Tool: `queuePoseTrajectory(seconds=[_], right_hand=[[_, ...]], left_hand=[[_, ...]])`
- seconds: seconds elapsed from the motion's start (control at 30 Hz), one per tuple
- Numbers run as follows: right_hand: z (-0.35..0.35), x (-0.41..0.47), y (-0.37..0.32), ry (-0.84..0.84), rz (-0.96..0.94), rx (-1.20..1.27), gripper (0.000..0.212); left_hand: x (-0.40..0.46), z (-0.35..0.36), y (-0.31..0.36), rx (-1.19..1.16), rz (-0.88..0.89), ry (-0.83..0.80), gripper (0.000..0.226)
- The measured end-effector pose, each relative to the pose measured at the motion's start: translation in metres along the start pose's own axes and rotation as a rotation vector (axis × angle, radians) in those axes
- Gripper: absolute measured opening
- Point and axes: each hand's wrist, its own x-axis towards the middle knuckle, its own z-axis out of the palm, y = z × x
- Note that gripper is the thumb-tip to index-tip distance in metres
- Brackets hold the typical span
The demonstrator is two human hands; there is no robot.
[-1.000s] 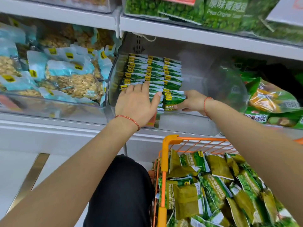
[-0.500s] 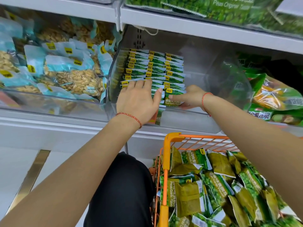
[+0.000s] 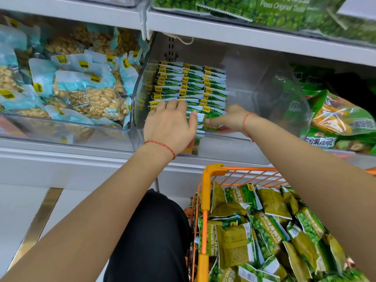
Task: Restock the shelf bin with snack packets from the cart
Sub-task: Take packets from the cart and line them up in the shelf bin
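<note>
Left hand lies flat on the green packet rows in the clear shelf bin; right hand, at three o'clock, pinches a fresh packet; a careless push risks toppling the rows.

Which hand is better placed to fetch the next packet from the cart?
Right. The right hand is directly above the cart, while the left hand lies flat against the packet rows.
</note>
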Motion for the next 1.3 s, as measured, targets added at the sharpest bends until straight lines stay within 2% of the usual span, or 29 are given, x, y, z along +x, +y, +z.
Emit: queuePoseTrajectory(seconds=[0.07,0.13,0.23,0.27,0.47,0.6,0.73,0.83,0.93,1.07,1.13,1.2,1.27,1.3], right_hand=[[-0.004,0.001,0.003,-0.049,0.056,0.092,0.05],[-0.009,0.002,0.004,-0.029,0.08,0.109,0.047],[-0.014,0.003,0.007,0.041,0.107,-0.022,0.026],[-0.015,0.003,0.007,0.059,0.099,-0.09,0.026],[-0.006,-0.006,0.005,0.17,-0.12,-0.359,0.039],[-0.006,-0.008,0.007,0.137,-0.089,-0.468,0.046],[-0.015,-0.02,0.008,0.101,-0.041,-0.552,0.05],[-0.029,-0.047,0.011,0.254,-0.15,-0.618,0.038],[-0.046,-0.094,0.023,0.448,-0.347,-0.549,0.022],[-0.062,-0.162,0.061,0.513,-0.466,-0.463,0.016],[-0.066,-0.187,0.084,0.466,-0.414,-0.491,0.017],[-0.066,-0.203,0.108,0.364,-0.325,-0.594,0.018],[-0.06,-0.212,0.129,0.203,-0.237,-0.683,0.02],[-0.056,-0.215,0.137,0.141,-0.216,-0.713,0.022]], left_hand=[[0.0,0.0,0.0,-0.003,0.005,0.006,0.076],[-0.001,0.0,0.0,-0.01,0.009,0.008,0.077],[0.0,0.0,0.0,-0.019,0.008,0.014,0.077],[0.0,0.0,0.0,-0.019,0.008,0.017,0.077],[0.0,0.001,0.0,-0.017,0.015,0.03,0.078],[0.0,0.001,-0.001,-0.011,0.018,0.023,0.08],[0.0,0.001,0.0,-0.022,0.003,-0.005,0.065],[-0.001,-0.002,-0.002,-0.042,0.016,-0.02,0.062],[-0.004,-0.006,-0.005,-0.14,0.087,0.062,0.054],[-0.032,-0.03,0.021,-0.356,0.274,0.152,0.038],[-0.057,-0.046,0.047,-0.487,0.393,0.037,0.032],[-0.079,-0.056,0.069,-0.518,0.505,-0.218,0.026],[-0.093,-0.055,0.086,-0.314,0.582,-0.492,0.028],[-0.098,-0.052,0.091,-0.166,0.617,-0.572,0.033]])
